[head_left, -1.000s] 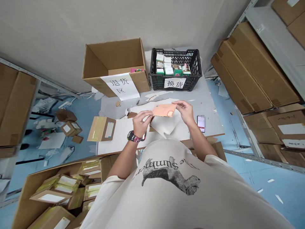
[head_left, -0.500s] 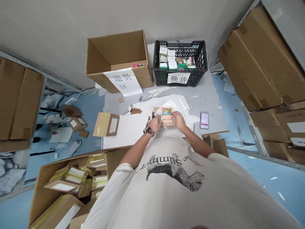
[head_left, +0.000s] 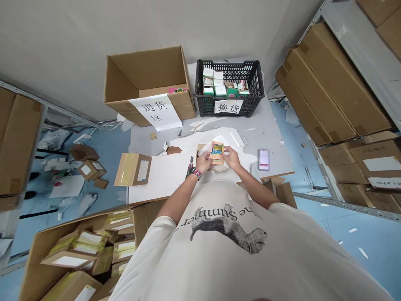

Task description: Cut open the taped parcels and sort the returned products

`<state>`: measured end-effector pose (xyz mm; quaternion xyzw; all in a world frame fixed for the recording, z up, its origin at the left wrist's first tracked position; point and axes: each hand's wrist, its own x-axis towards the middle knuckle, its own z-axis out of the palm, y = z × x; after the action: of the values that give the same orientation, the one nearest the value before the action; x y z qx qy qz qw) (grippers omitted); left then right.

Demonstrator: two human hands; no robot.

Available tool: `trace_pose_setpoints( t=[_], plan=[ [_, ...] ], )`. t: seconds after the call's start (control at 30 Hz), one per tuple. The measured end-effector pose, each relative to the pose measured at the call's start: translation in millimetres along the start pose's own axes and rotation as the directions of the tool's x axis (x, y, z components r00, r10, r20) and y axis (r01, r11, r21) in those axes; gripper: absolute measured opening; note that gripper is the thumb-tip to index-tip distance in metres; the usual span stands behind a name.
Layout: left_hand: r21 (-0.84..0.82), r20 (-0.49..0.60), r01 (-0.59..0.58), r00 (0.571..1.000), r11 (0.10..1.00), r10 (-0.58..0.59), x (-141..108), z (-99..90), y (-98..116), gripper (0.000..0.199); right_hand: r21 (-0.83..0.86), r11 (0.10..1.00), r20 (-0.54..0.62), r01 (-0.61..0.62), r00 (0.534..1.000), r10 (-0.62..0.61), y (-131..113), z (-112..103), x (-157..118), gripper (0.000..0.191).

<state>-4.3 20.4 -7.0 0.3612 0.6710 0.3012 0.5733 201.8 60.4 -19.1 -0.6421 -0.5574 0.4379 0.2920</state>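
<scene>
Between my two hands is a small orange printed box [head_left: 217, 153] with a blue and yellow picture on its face. My left hand [head_left: 204, 162] grips its left edge, fingers closed. At the opposite edge, my right hand [head_left: 231, 158] pinches it. Beneath and behind it lies an opened brown carton [head_left: 200, 148] with white paper in it, partly hidden by my hands. Beside my left wrist lies a dark box cutter [head_left: 190, 165] on the white sheet covering the table.
At the back stand a large cardboard box [head_left: 147, 67] with a paper sign and a black crate [head_left: 230, 108] of small boxes. A taped carton [head_left: 127, 169] sits at left, a phone [head_left: 263, 159] at right. A big box [head_left: 40, 246] of parcels is at lower left.
The orange box has been tilted and turned slightly in my hands, and both hands remain on it. My view has shifted a little, so the surroundings appear moved left.
</scene>
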Motion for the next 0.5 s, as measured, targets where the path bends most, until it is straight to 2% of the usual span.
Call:
trace_pose_setpoints(
  t=[0.1,0.23,0.33,0.4,0.5],
  plan=[
    [-0.075,-0.033,-0.182,0.983,0.980,0.180,-5.1,-8.0,1.5,0.043,0.153,0.988,-0.068,0.021,0.998,-0.011,-14.0,-12.9,5.5,0.055],
    [-0.068,-0.116,-0.405,0.911,0.912,0.396,-22.2,-32.1,14.0,0.041,0.300,0.943,-0.143,0.144,0.984,-0.105,-50.3,-37.7,7.6,0.048],
    [0.073,-0.189,-0.572,0.797,0.817,0.574,-43.6,-52.1,31.6,0.028,0.373,0.897,-0.112,0.238,0.971,-0.211,-81.1,-54.8,-1.5,0.037],
    [0.165,-0.242,-0.645,0.707,0.746,0.664,-57.7,-63.2,44.4,0.018,0.421,0.868,-0.072,0.265,0.963,-0.259,-97.7,-61.7,-11.8,0.031],
    [0.231,-0.294,-0.725,0.584,0.649,0.757,-73.3,-75.0,60.5,0.007,0.414,0.845,-0.082,0.338,0.939,-0.335,-113.1,-64.2,-29.0,0.023]
  ],
)
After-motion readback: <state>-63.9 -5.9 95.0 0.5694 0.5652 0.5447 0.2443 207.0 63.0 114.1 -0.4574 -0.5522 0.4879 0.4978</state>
